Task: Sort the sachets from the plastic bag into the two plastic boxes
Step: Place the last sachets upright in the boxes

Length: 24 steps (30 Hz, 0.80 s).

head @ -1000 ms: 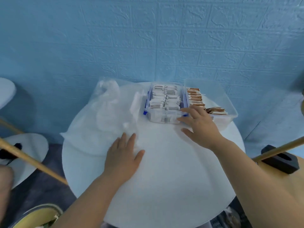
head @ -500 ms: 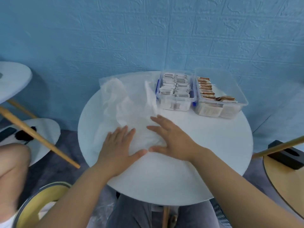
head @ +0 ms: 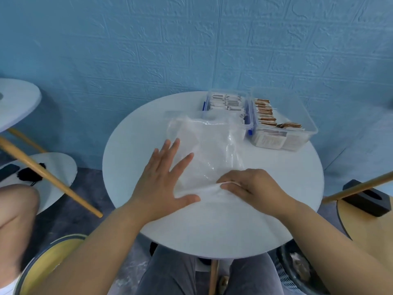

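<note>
Left hand [head: 163,184]: fingers straight and spread, pressing the bag's left side flat on the table [head: 212,231].
Plastic bag [head: 210,150]: flattened between both hands; far end overlaps the blue-clipped box [head: 228,103]; contents not discernible.
Right hand [head: 251,184]: fingers curled, pinching the bag's near edge.
Clear box [head: 306,122]: beside the blue-clipped box; both hold sachets [head: 265,116].
Risk: a sharp pull probably drags the blue-clipped box or tears the film.

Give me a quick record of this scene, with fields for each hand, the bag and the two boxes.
Left hand: flat, fingers straight, pressing on plastic bag
Right hand: pinching the bag's near edge
Bag: lying flattened on round table, no sachets visible inside
Blue-clipped box: white sachets
Clear box: brown-topped sachets
</note>
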Available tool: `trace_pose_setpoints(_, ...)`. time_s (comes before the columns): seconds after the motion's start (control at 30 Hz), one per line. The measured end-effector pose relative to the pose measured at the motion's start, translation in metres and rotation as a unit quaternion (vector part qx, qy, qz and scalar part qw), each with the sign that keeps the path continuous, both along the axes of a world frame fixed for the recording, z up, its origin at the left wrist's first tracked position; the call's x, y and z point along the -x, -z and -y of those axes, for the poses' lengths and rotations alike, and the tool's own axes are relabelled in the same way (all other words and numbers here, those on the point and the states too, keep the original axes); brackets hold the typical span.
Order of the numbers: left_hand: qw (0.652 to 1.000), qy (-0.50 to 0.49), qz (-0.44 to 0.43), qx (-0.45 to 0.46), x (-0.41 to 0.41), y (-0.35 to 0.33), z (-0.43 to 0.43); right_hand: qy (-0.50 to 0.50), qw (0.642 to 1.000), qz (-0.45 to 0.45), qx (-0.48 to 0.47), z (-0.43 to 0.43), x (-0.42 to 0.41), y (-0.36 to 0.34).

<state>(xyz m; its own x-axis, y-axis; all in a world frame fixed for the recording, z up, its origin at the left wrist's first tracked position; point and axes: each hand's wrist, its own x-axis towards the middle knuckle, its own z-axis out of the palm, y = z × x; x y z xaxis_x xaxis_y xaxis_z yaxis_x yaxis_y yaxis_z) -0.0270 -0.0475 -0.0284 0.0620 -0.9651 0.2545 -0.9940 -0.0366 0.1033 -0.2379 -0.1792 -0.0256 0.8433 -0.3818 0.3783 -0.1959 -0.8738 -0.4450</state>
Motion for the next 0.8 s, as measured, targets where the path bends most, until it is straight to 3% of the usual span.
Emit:
trace_pose_setpoints(0.03,0.999,-0.006,-0.009,-0.040,0.000,-0.002,0.005,0.006,1.000,0.020,0.002,0.002,0.000,-0.006)
trace_pose_setpoints(0.1,0.990,-0.018,-0.039,-0.137,0.000,-0.003,0.010,0.028,0.994,0.032,0.102,0.007,-0.004,-0.015)
trace_pose_setpoints(0.2,0.988,-0.006,-0.038,-0.147,0.004,-0.002,0.016,0.065,0.979,-0.055,0.188,0.014,-0.019,-0.026)
trace_pose_setpoints(0.3,0.994,-0.007,-0.016,-0.109,0.004,-0.008,0.018,0.066,0.973,-0.165,0.146,0.019,-0.032,-0.027)
trace_pose_setpoints(0.43,0.994,-0.007,0.080,0.074,0.001,-0.010,0.026,0.061,0.953,-0.295,-0.039,0.018,-0.032,-0.023)
trace_pose_setpoints(0.5,0.993,-0.004,0.090,0.082,-0.002,-0.009,0.032,0.057,0.949,-0.301,-0.068,0.014,-0.028,-0.016)
trace_pose_setpoints(0.63,0.995,0.016,0.094,-0.023,0.000,-0.014,0.040,0.071,0.958,-0.277,-0.036,0.008,-0.021,-0.010)
trace_pose_setpoints(0.73,0.995,0.021,-0.002,-0.098,0.001,-0.007,0.040,0.097,0.962,-0.252,0.030,0.008,-0.015,-0.017)
trace_pose_setpoints(0.8,0.994,0.022,-0.046,-0.100,0.006,-0.003,0.034,0.124,0.974,-0.159,0.100,0.006,-0.012,-0.022)
